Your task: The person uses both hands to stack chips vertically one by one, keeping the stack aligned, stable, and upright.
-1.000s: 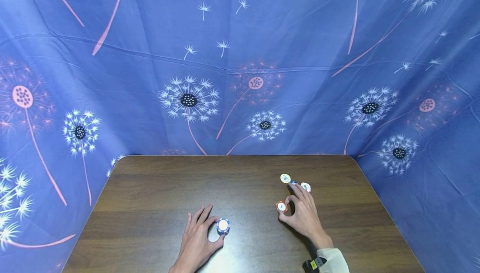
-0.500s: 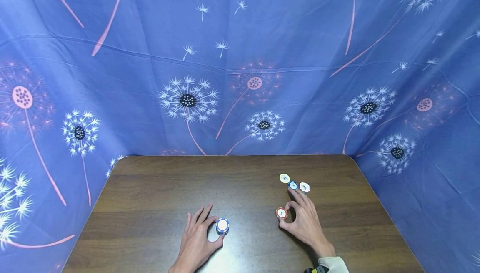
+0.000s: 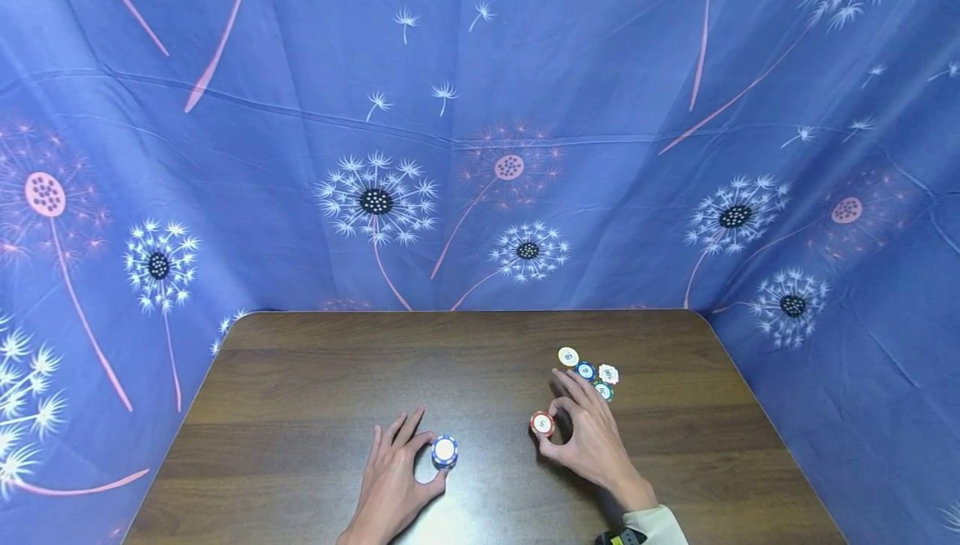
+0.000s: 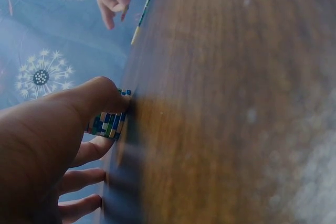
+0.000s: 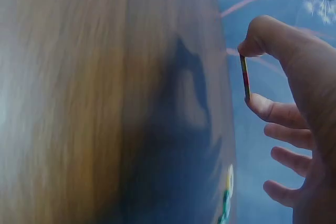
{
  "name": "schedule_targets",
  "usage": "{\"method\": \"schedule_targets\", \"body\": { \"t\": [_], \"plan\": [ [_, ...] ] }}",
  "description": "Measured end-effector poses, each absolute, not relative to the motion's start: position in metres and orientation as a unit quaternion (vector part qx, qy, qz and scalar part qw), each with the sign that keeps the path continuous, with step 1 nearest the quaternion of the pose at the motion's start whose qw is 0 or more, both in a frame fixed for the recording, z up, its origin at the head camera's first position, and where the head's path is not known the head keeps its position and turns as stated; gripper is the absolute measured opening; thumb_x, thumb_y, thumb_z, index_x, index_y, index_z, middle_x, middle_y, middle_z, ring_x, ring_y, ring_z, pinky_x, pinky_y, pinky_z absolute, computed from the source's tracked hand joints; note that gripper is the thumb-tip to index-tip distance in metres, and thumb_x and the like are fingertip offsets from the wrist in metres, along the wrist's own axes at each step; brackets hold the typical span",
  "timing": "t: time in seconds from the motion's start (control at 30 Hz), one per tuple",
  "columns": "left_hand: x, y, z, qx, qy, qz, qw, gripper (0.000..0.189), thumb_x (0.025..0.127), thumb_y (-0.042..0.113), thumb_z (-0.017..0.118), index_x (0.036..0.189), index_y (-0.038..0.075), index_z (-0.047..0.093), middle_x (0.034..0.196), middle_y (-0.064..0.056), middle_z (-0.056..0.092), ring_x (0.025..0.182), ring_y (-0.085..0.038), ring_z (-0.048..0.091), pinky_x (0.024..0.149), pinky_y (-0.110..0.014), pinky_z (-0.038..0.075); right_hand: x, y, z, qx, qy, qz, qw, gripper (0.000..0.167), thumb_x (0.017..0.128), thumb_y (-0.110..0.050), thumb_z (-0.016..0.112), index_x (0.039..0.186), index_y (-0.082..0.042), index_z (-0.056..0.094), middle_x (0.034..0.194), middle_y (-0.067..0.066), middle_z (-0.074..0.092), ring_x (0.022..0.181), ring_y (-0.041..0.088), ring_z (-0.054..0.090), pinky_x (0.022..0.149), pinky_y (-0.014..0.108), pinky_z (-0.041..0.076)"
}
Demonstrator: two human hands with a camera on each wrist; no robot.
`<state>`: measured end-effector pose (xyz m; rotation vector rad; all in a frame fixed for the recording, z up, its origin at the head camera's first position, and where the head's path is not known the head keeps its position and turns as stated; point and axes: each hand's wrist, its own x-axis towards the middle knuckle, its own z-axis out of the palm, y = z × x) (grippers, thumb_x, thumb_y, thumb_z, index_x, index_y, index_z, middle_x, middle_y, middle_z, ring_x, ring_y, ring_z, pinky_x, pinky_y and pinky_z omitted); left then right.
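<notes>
Clearly, the right hand (image 3: pixel 592 442) pinches a red-edged chip (image 3: pixel 542 423) flat above the bench (image 3: pixel 337 366); across to that hand's left, the left hand (image 3: pixel 393 476) grips a chip stack (image 3: pixel 445 451) by its sides.

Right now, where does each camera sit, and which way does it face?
Head: worn on the head, facing forward and down at the table and blue cloth; left hand, right hand and right sleeve show.
Left wrist: on that wrist, facing the chip stack; both hands show.
Right wrist: on that wrist, facing the red chip; right hand shows.
Head and left wrist share the chip stack.
</notes>
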<state>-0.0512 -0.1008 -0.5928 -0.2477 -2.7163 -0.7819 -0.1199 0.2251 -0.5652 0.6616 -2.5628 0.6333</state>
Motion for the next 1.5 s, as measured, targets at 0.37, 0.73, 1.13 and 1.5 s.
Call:
{"method": "schedule_targets", "body": {
  "t": [0.37,0.73,1.13,1.5],
  "plan": [
    [-0.051,-0.101,-0.593,-0.086,-0.946,-0.275,0.148,0.040,0.070,0.035,0.092,0.104,0.020,0.078,0.152,-0.011,0.062,0.140,-0.040,0.056,0.118,-0.075,0.033,-0.112,0.179,-0.559,0.289,-0.914,0.234,0.161,0.036,0.064,-0.035,0.092,0.084,-0.020,0.065,0.154,0.013,0.060,0.145,0.043,0.051,0.111,0.066,0.047],
    [-0.052,-0.101,-0.592,-0.088,-0.945,-0.275,0.155,0.043,0.069,0.034,0.094,0.106,0.018,0.079,0.150,-0.011,0.063,0.140,-0.041,0.056,0.117,-0.076,0.034,-0.109,0.137,-0.550,0.332,-0.903,0.241,0.130,0.033,0.071,-0.038,0.090,0.087,-0.022,0.066,0.159,0.006,0.055,0.148,0.038,0.049,0.115,0.065,0.045],
    [-0.051,-0.102,-0.592,-0.084,-0.949,-0.269,0.143,0.047,0.070,0.035,0.093,0.109,0.013,0.080,0.152,-0.012,0.062,0.141,-0.041,0.055,0.117,-0.075,0.034,-0.109,0.111,-0.548,0.355,-0.899,0.225,0.122,0.034,0.070,-0.042,0.089,0.088,-0.024,0.067,0.156,0.008,0.058,0.148,0.031,0.049,0.118,0.056,0.044],
    [-0.052,-0.102,-0.592,-0.085,-0.950,-0.269,0.137,0.046,0.071,0.035,0.091,0.110,0.013,0.080,0.153,-0.013,0.061,0.142,-0.041,0.054,0.118,-0.075,0.032,-0.109,0.102,-0.554,0.362,-0.898,0.222,0.112,0.035,0.072,-0.044,0.087,0.089,-0.021,0.068,0.156,0.009,0.059,0.148,0.031,0.050,0.122,0.054,0.041]
  ]
}}
